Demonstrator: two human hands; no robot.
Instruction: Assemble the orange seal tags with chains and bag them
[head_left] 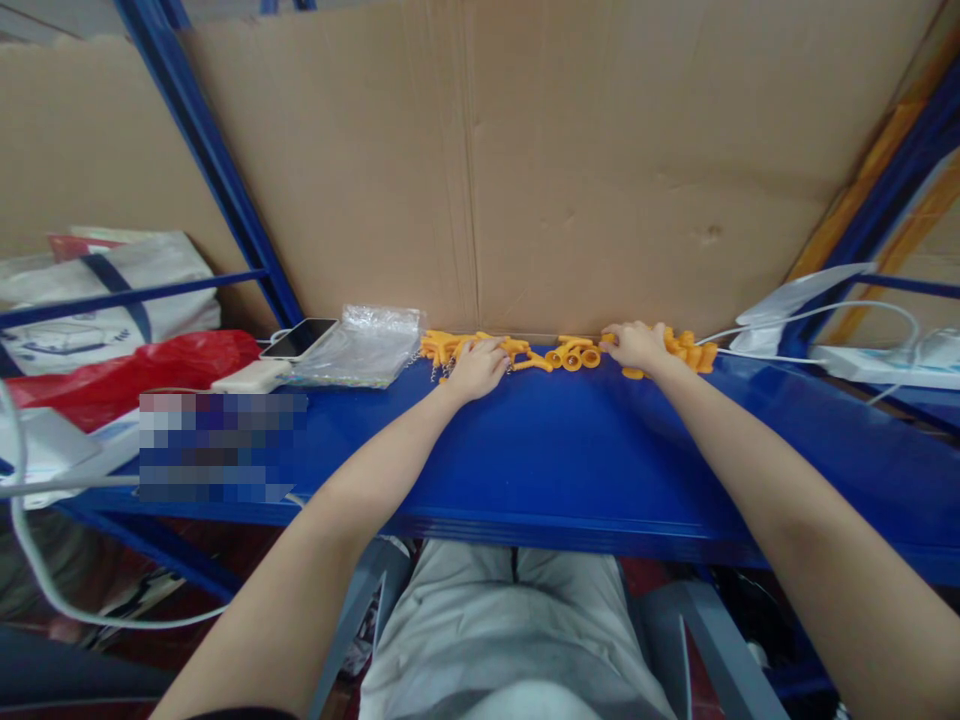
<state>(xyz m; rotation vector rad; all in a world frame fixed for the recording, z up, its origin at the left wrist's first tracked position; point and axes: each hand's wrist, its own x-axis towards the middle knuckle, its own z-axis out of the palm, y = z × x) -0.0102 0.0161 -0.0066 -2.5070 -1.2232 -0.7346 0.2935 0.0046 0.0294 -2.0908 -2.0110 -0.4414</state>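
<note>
My left hand (480,370) rests at the back of the blue shelf, its fingers curled over a pile of orange plastic keychain pieces (442,345) with small metal chains. Farther right, my right hand (636,346) has its fingers bent round orange plastic pieces (694,352) that lie bunched against the cardboard; its grip is partly hidden. Between both hands sit several orange pieces with round, cup-like ends (574,355). The exact shape of the pieces under my fingers cannot be made out.
A tall cardboard sheet (600,180) backs the blue shelf (540,460). On the left are a clear plastic bag (360,350), a phone (300,339), a white power bank (251,377) and a red bag (150,375). White cables (825,310) run at the right, beside a blue post.
</note>
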